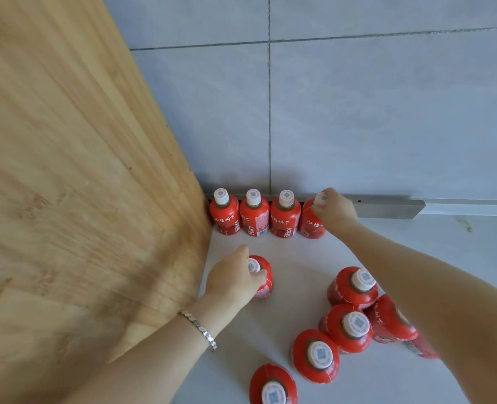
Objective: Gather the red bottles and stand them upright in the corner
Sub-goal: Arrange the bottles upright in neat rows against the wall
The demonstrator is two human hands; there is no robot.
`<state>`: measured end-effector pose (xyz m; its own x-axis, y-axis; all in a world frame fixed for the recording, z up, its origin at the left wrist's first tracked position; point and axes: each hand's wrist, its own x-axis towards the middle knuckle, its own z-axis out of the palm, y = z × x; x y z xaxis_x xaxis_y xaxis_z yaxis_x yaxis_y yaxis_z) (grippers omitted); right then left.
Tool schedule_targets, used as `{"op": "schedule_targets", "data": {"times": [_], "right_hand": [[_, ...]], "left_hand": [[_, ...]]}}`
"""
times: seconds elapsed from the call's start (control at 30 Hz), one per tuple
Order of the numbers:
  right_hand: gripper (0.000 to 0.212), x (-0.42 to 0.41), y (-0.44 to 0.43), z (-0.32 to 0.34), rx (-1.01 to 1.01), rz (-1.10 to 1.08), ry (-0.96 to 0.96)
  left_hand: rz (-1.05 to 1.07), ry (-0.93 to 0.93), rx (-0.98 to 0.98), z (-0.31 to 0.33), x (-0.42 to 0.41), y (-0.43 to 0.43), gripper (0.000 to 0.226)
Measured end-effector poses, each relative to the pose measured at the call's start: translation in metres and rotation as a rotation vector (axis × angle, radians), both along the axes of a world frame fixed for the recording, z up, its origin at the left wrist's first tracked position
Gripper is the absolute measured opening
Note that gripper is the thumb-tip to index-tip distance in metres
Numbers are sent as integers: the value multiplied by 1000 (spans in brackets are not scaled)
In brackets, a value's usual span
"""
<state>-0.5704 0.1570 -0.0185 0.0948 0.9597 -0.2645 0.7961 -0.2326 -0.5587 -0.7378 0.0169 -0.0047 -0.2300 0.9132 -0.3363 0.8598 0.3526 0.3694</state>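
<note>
Lower right of the frame: a loose group of red juice bottles (348, 328) with white caps stands on the pale floor (293, 275), seen from above. One (272, 384) is cut by the bottom edge, and one (391, 320) at the right of the group, partly behind the right forearm, leans over. A silver bracelet (202, 330) circles the left wrist at lower centre.

Centre: the left hand (232, 281) closes its grip around the neck and cap of a single upright bottle (261, 277), which stands apart from the others, just beside the foot of the wooden panel (81, 170) that fills the left of the frame.

Above centre: the right hand (334, 209) closes its fingers on the cap of the rightmost bottle (311, 221) of a row. That bottle is upright, just beside three more upright bottles (254, 214), which stand side by side along the base of the grey tiled wall (358, 112). The leftmost one sits in the corner against the wooden panel. A grey metal strip (387, 207) runs along the wall's foot to the right.
</note>
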Motion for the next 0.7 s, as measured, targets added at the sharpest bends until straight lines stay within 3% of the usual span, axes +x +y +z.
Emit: {"op": "schedule_targets", "data": {"times": [0.17, 0.3, 0.53, 0.7], "right_hand": [[45, 7, 0, -2, 27, 11, 97], [68, 12, -14, 5, -33, 56, 97], [36, 6, -66, 9, -194, 450, 16], [31, 15, -90, 17, -206, 627, -154]], "left_hand": [[204, -70, 109, -5, -21, 24, 36], [275, -45, 163, -4, -38, 50, 34], [194, -26, 124, -12, -61, 68, 38], [164, 2, 174, -21, -59, 61, 39]]}}
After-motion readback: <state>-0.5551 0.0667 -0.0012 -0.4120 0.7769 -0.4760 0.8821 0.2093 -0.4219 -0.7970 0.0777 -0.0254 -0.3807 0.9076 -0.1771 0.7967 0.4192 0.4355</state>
